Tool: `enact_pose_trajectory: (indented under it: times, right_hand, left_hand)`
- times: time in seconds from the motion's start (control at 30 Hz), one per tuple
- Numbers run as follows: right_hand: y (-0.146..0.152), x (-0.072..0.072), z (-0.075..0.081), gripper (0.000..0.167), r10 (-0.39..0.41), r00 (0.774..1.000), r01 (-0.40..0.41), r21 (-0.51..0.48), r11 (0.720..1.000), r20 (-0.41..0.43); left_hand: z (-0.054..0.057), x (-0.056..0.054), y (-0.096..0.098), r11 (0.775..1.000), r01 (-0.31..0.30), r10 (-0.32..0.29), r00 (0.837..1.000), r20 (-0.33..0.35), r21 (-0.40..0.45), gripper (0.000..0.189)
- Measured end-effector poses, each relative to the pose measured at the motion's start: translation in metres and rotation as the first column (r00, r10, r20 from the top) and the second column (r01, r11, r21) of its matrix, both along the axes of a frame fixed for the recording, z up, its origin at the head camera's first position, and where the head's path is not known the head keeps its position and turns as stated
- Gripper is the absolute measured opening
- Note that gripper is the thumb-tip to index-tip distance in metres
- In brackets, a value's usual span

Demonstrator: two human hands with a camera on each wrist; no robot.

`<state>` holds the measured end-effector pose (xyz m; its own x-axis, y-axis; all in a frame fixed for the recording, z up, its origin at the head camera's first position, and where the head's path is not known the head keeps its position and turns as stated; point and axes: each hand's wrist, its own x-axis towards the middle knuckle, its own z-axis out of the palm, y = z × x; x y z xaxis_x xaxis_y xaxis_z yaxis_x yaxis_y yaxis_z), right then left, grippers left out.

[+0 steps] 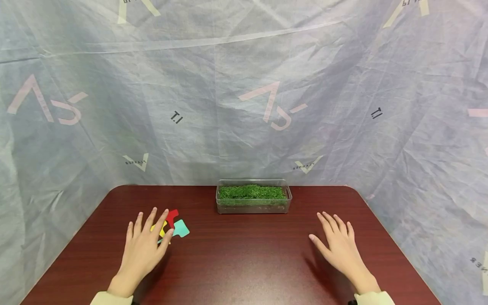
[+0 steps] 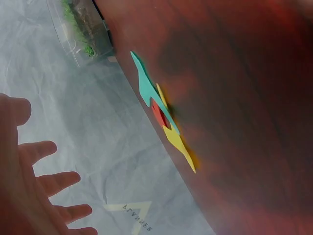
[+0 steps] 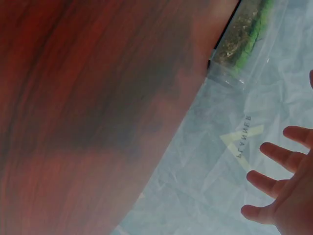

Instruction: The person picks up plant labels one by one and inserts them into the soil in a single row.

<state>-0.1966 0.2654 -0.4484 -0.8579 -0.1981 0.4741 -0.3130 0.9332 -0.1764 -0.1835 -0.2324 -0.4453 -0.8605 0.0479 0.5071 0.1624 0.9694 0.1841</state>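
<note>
My left hand (image 1: 142, 250) hovers over the left side of the table with its fingers spread and nothing in its grip. Under and beside its fingertips lie flat T-shaped plant labels: a red label (image 1: 173, 215), a teal label (image 1: 181, 228) and a yellow label (image 2: 181, 144), overlapping in a loose pile. The hand partly covers them in the head view. On the right side, my right hand (image 1: 340, 250) is held above the bare tabletop, fingers apart and holding nothing. A clear plastic box (image 1: 253, 209) with green grass (image 1: 251, 192) over brown soil stands at the back middle, away from both hands.
The dark red-brown wooden table (image 1: 244, 254) has rounded back corners. A grey printed cloth (image 1: 213, 106) hangs behind it and along both sides. The box stands close to the table's back edge.
</note>
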Motion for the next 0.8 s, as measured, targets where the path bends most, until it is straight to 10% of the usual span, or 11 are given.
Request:
enact_pose_trajectory:
  times: [0.8]
  right_hand:
    - [-0.036, -0.054, 0.005, 0.042, 0.023, 0.994, -0.034, -0.096, 0.995, -0.107]
  left_hand:
    - [0.001, -0.047, 0.045, 0.994, 0.075, -0.075, 0.997, -0.004, 0.076, 0.051]
